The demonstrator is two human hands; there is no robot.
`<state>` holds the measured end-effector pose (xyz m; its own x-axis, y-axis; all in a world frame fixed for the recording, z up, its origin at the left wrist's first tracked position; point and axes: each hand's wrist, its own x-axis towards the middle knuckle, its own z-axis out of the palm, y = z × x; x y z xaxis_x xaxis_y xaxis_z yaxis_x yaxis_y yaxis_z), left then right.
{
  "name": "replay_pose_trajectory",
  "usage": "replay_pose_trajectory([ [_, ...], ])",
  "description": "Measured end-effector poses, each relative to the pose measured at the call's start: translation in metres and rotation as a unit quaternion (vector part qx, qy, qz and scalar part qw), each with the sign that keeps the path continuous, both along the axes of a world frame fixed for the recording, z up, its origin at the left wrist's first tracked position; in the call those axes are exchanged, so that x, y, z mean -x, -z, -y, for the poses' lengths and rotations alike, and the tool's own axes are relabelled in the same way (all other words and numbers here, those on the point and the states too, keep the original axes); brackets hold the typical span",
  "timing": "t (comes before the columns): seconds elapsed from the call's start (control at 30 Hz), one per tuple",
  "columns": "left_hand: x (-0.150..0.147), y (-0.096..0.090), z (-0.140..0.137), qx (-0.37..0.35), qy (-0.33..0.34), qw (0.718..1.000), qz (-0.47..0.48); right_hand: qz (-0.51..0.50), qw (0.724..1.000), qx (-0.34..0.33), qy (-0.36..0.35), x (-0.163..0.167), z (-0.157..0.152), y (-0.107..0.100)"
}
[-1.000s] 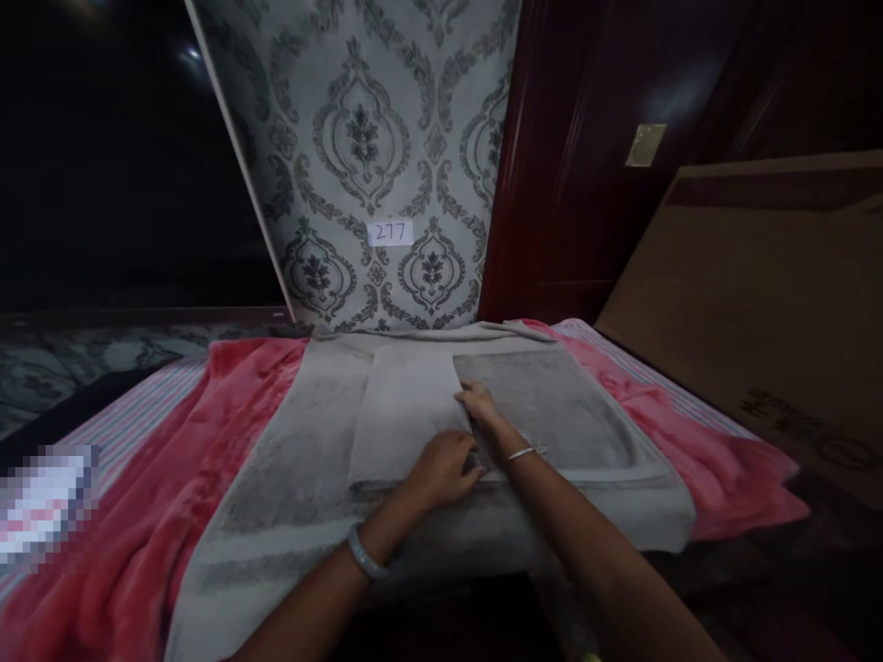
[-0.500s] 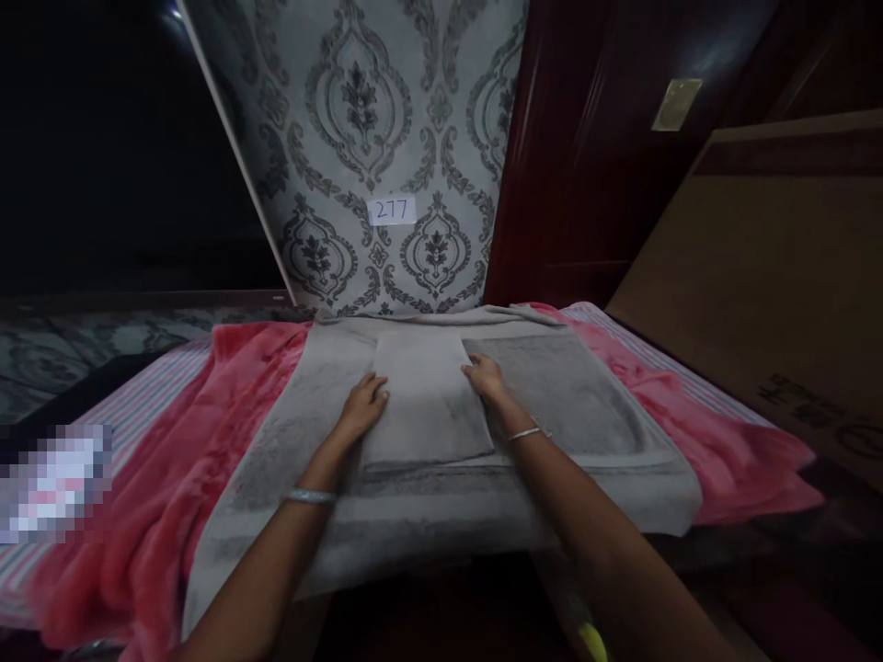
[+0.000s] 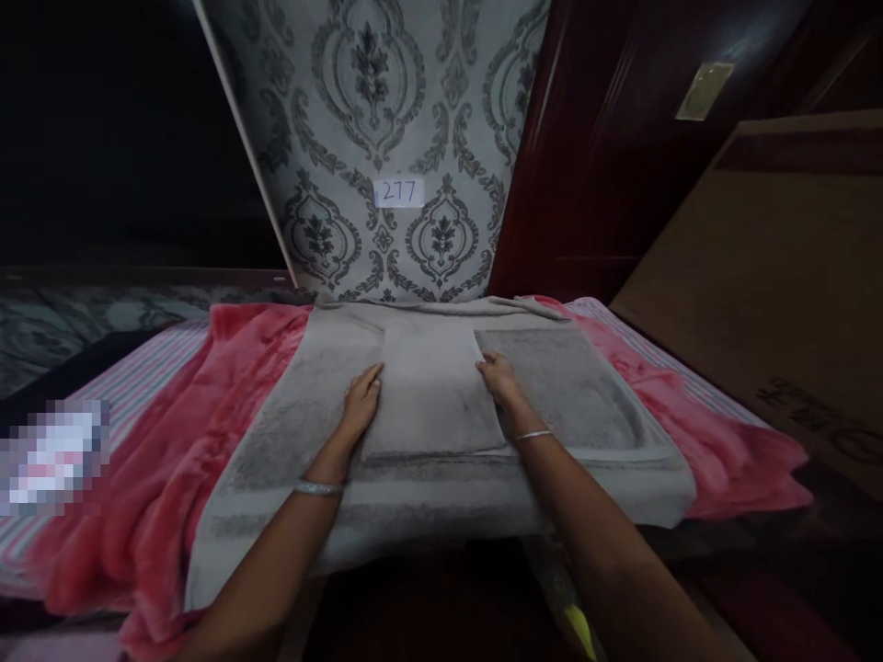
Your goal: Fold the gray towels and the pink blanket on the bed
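A folded grey towel (image 3: 434, 386) forms a pale rectangular panel, lying flat on a wider spread of grey towel cloth (image 3: 566, 386). My left hand (image 3: 362, 400) rests beside the panel's left edge, its fingers stretched out and pointing toward the wall. At the panel's right edge, my right hand (image 3: 502, 379) has its thumb and fingertips drawn together on the fabric. Each wrist wears a bangle. Pink plush blanket (image 3: 248, 368) shows from under the grey cloth on both sides.
Striped cloth (image 3: 162, 359) lies under the pink blanket. A patterned wall (image 3: 455, 119) with a "277" label (image 3: 398, 192) stands behind. To the right leans a large cardboard box (image 3: 773, 267); a dark screen (image 3: 117, 138) is at upper left.
The view has tilted slightly, so the wall label sits higher in the picture. Both hands stay along the panel's sides, and the towel lies much as before.
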<state>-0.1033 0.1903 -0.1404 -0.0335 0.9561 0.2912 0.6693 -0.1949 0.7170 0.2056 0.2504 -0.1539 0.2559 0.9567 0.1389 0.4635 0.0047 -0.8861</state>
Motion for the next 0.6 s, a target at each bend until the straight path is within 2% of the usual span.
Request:
replay_pose_trajectory([
  [0.2,-0.011,-0.009,0.010,0.028,-0.007,0.989,-0.146,-0.004,1.000,0.021,0.008,-0.010,0.008,-0.002],
  [0.4,-0.012,-0.015,0.015,0.025,-0.001,0.984,-0.175,0.007,0.999,0.032,-0.005,-0.010,0.022,-0.009],
  [0.6,-0.016,-0.020,0.018,0.043,0.018,0.976,-0.213,0.114,0.993,0.007,-0.008,-0.011,0.052,-0.012],
])
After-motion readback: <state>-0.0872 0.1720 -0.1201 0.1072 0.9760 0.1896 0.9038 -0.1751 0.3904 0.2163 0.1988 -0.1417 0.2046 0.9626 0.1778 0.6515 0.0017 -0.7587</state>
